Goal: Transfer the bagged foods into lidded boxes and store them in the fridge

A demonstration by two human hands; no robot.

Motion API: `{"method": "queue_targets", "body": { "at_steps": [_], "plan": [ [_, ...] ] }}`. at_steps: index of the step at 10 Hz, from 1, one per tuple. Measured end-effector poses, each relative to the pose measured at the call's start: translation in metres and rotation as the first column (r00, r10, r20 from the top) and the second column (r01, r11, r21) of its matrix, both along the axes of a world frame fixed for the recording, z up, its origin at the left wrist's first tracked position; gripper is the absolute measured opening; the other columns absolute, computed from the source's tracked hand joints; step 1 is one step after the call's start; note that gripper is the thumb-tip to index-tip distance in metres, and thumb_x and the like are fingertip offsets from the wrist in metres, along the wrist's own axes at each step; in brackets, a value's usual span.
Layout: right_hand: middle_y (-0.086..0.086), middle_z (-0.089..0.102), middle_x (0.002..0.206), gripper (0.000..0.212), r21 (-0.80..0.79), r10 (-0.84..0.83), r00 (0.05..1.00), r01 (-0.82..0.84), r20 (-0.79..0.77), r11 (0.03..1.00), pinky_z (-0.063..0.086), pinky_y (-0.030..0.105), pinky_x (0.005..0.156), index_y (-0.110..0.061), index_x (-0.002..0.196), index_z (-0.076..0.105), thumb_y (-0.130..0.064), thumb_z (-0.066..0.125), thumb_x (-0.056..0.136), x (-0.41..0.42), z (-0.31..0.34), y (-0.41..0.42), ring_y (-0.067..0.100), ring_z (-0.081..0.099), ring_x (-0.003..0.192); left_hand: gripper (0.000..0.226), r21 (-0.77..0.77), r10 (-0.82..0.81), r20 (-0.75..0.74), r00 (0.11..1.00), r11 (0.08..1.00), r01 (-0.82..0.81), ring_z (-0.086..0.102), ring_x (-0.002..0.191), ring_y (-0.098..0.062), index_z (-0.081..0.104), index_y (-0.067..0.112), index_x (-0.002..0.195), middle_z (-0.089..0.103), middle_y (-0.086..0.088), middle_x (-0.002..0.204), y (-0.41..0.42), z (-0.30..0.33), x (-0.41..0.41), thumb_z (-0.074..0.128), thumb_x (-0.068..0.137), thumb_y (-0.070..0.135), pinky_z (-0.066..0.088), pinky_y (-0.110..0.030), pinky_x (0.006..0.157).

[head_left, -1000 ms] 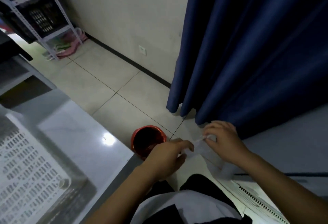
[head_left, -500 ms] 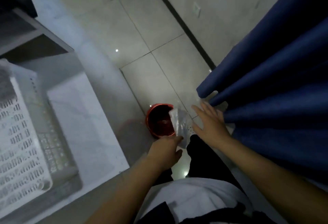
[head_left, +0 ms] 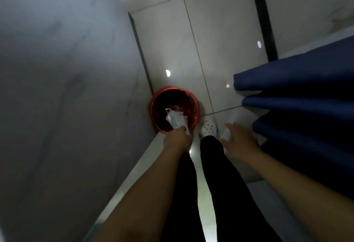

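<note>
Lowered since the earlier frame, the crumpled clear plastic bag (head_left: 175, 120) is now held over the round red plastic bin (head_left: 193, 98), pinched by the left hand (head_left: 177, 141). The right hand (head_left: 238, 142) is spread open, empty, beside the dark blue curtain (head_left: 298, 96).

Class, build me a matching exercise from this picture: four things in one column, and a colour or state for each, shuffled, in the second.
Things:
1. bin
2. curtain
3. left hand
4. right hand

Descriptions:
A. dark blue, hanging in folds
B. open, fingers spread, holding nothing
C. red, round, on the floor
D. gripping a clear bag over the bin

Pairs: 1-C, 2-A, 3-D, 4-B
</note>
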State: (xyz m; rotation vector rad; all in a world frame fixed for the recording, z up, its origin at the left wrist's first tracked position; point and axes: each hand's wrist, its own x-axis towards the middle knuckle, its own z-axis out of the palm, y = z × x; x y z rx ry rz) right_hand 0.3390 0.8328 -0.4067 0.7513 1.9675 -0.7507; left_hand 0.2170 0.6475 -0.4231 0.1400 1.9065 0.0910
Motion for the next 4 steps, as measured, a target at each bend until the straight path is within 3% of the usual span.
{"method": "queue_targets", "body": {
  "at_steps": [1, 2, 3, 4],
  "plan": [
    [0.003, 0.024, 0.163, 0.067, -0.022, -0.025, 1.0, 0.025, 0.0, 0.999, 0.034, 0.044, 0.113, -0.029, 0.155, 0.024, -0.047, 0.052, 0.096, -0.006, -0.039, 0.011, 0.027, 0.032, 0.143, 0.069, -0.042, -0.011, 0.026, 1.0, 0.999, 0.012, 0.045, 0.134, -0.041, 0.025, 0.02, 0.156, 0.04, -0.02, 0.154, -0.002, -0.054, -0.01, 0.052, 0.098, 0.045, 0.041, -0.044, 0.108],
    [0.0, 0.024, 0.163, 0.066, 0.004, -0.014, 1.0, 0.014, 0.0, 1.0, 0.031, 0.044, 0.113, -0.03, 0.155, 0.024, -0.045, 0.052, 0.096, -0.01, -0.072, 0.022, 0.025, 0.031, 0.145, 0.105, -0.186, -0.023, 0.055, 0.998, 0.982, 0.033, 0.001, 0.152, -0.043, -0.015, 0.037, 0.157, -0.009, -0.015, 0.167, -0.007, -0.099, -0.011, 0.047, 0.083, 0.08, 0.013, -0.066, 0.117],
    [0.002, 0.023, 0.164, 0.068, 0.006, 0.006, 1.0, -0.006, 0.001, 1.0, 0.028, 0.047, 0.116, -0.03, 0.156, 0.022, -0.047, 0.052, 0.097, -0.009, -0.079, 0.027, 0.026, 0.029, 0.146, 0.098, -0.197, -0.13, 0.067, 0.989, 0.97, 0.141, -0.005, 0.153, -0.038, -0.014, 0.034, 0.158, -0.01, -0.011, 0.168, -0.006, -0.107, -0.005, 0.035, 0.087, 0.081, 0.004, -0.065, 0.119],
    [0.001, 0.015, 0.166, 0.071, 0.003, 0.016, 0.999, -0.016, 0.048, 1.0, 0.024, 0.047, 0.118, -0.033, 0.157, 0.016, -0.051, 0.049, 0.097, -0.013, -0.063, 0.029, 0.027, 0.023, 0.149, 0.086, -0.139, -0.123, 0.029, 0.992, 0.982, 0.126, -0.006, 0.154, -0.036, -0.008, 0.033, 0.159, -0.011, -0.009, 0.168, -0.002, -0.077, 0.005, 0.035, 0.094, 0.069, 0.0, -0.061, 0.121]
  ]
}}
